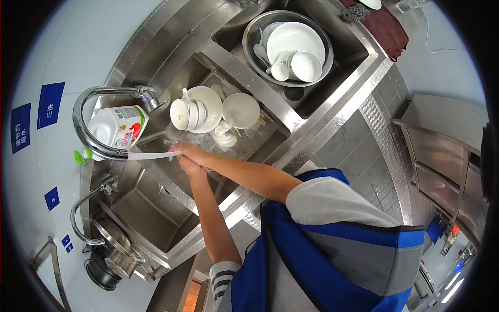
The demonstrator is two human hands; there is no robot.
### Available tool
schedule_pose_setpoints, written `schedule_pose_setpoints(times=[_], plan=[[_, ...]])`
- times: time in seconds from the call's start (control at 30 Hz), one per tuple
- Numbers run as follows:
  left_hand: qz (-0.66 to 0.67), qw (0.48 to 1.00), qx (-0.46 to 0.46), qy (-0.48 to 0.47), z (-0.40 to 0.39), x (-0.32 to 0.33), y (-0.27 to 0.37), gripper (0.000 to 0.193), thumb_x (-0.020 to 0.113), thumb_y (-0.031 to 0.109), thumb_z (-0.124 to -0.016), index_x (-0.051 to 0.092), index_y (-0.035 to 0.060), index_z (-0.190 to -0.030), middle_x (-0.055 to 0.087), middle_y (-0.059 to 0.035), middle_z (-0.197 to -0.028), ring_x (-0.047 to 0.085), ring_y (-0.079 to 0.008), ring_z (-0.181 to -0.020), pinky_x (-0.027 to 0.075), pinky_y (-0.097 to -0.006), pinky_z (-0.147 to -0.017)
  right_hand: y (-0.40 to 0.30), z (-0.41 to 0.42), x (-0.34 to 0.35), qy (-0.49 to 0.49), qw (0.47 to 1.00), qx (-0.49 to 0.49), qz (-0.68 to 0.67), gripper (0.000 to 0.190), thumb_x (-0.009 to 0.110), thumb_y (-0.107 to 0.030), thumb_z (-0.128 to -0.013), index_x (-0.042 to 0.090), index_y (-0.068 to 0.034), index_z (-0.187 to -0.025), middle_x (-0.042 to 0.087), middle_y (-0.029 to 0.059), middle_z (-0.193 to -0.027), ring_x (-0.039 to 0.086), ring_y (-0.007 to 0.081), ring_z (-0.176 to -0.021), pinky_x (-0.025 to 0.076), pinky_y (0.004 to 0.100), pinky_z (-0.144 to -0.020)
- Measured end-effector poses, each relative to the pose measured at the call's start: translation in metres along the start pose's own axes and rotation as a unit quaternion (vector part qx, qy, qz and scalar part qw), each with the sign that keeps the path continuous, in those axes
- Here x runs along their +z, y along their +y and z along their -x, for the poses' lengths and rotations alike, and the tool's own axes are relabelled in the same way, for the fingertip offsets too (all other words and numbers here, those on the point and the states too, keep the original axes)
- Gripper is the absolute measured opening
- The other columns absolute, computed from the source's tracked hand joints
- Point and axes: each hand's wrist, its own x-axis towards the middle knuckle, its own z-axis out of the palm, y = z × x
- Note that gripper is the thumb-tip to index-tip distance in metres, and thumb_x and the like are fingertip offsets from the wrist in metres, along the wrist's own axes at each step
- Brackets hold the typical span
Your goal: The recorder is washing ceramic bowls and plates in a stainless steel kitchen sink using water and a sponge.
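Under a stream of water from the curved chrome faucet [102, 154], my right hand [193, 153] and my left hand [190, 165] press together. Their fingers overlap and blur, so it cannot be told whether anything is between them. Both are over the middle steel sink. Beyond them in that sink, stacked white bowls [181, 114] lie tilted on a white plate [208, 102], with food bits in the front bowl. Beside it rest another pale plate [241, 110] and several white spoons or small dishes [225, 136] in a pile. Splashing water surrounds my hands.
A steel basin [249, 58] of white dishes sits in the right sink. A white detergent jug [117, 126] stands by the faucet. The left sink [156, 210] has a second faucet [84, 204], with metal pans [117, 241] beyond. A steel scrubber [355, 13] lies at the far corner.
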Motion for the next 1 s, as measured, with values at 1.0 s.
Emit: schedule_pose_setpoints(times=[1.0], plan=[[0.02, 0.956, -0.256, -0.141, 0.023, 0.007, 0.032, 0.042, 0.036, 0.048, -0.087, 0.047, 0.0076, -0.088, 0.048, -0.0015, -0.066, 0.042, -0.0112, -0.05, 0.033, -0.0244, -0.044, -0.075, 0.003, -0.038, 0.144, 0.952, 0.145, 0.229, 0.049, 0.04, -0.046, -0.083, 0.061, -0.003, -0.071, 0.06, 0.0157, -0.065, 0.06, 0.0314, -0.066, 0.045, 0.04, -0.062]])
